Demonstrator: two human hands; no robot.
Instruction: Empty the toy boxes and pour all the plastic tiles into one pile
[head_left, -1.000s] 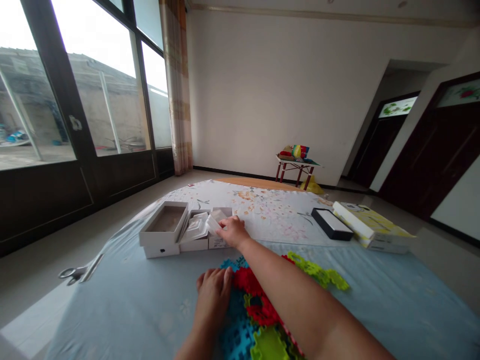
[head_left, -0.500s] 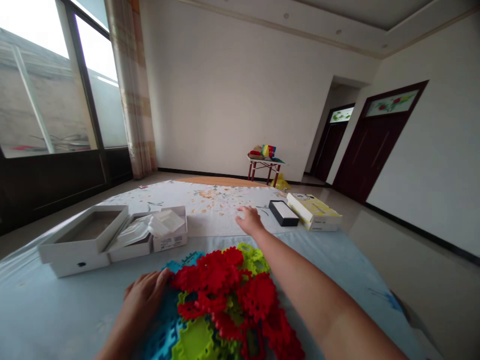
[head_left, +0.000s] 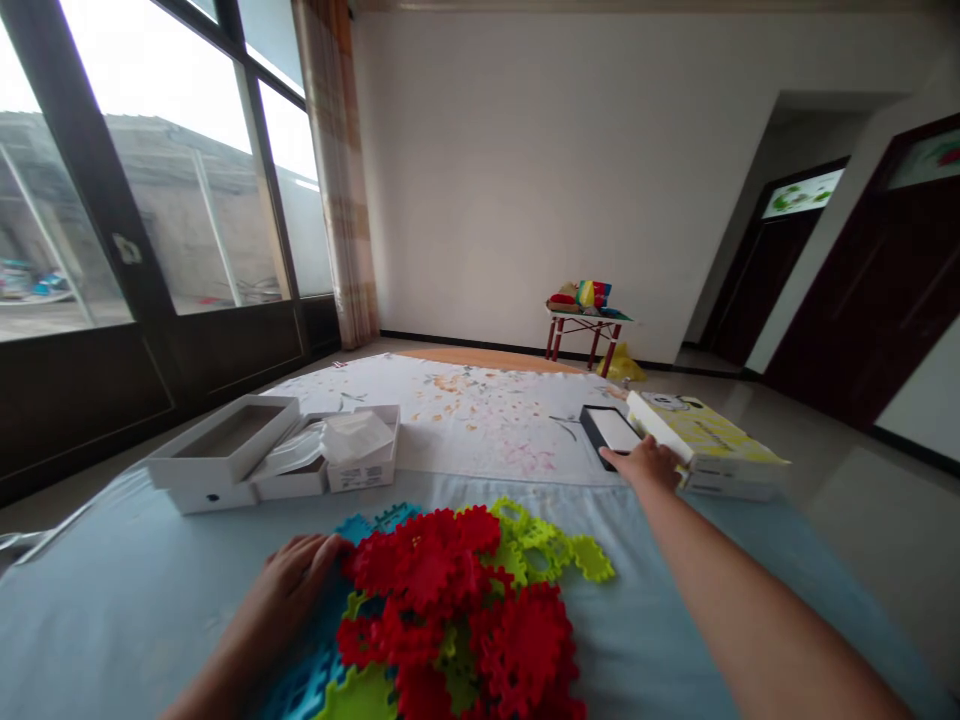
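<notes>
Black box (head_left: pixel 611 432) lies on the mat (head_left: pixel 480 410), its long side pointing away from the person. Right hand (head_left: pixel 651 464) rests on its near end, fingers spread flat. Left hand (head_left: pixel 296 572) lies flat, fingers together, by the red blocks (head_left: pixel 450 590), far away.

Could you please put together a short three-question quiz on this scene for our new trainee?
1. True or false: the right hand touches the black box.
2. What does the left hand rest against: A) the scissors, B) the red foam pieces, C) the curtain?
3. What lies just right of the black box?

Key: 1. True. 2. B. 3. The yellow and white box.
</notes>
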